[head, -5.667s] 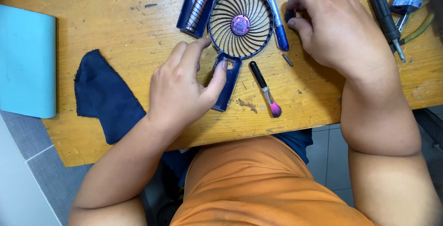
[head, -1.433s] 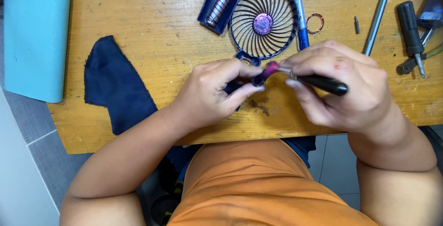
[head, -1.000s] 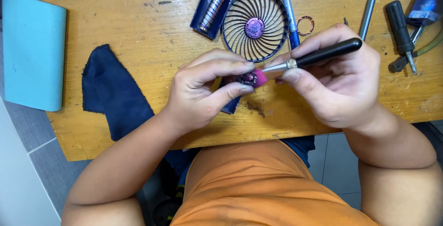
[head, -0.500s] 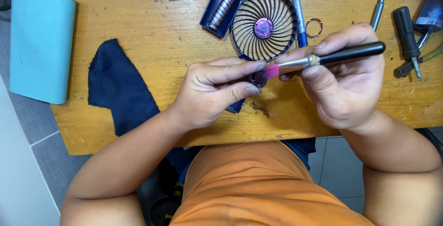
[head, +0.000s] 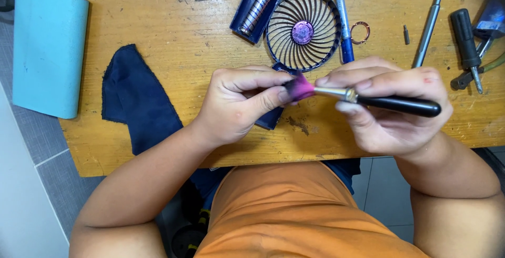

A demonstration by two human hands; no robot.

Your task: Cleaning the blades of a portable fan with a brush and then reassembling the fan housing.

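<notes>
At centre frame I see the right hand [head: 392,113] clamped around a black-handled brush [head: 368,99], its pink bristles pressed against a small dark part that the left hand [head: 239,105] pinches between thumb and fingers; what that part is I cannot tell. The hands meet above the wooden table [head: 158,16]. Above them lies a round dark-blue fan grille [head: 304,29]; a dark cloth [head: 134,100] sits at left, a light-blue case [head: 48,47] at upper left.

1. A light blue, flat rectangular package [head: 50,47] with rounded edges lies at the desk's [head: 158,16] left end, overhanging its edge.
2. No labels, signs or screens show.
</notes>
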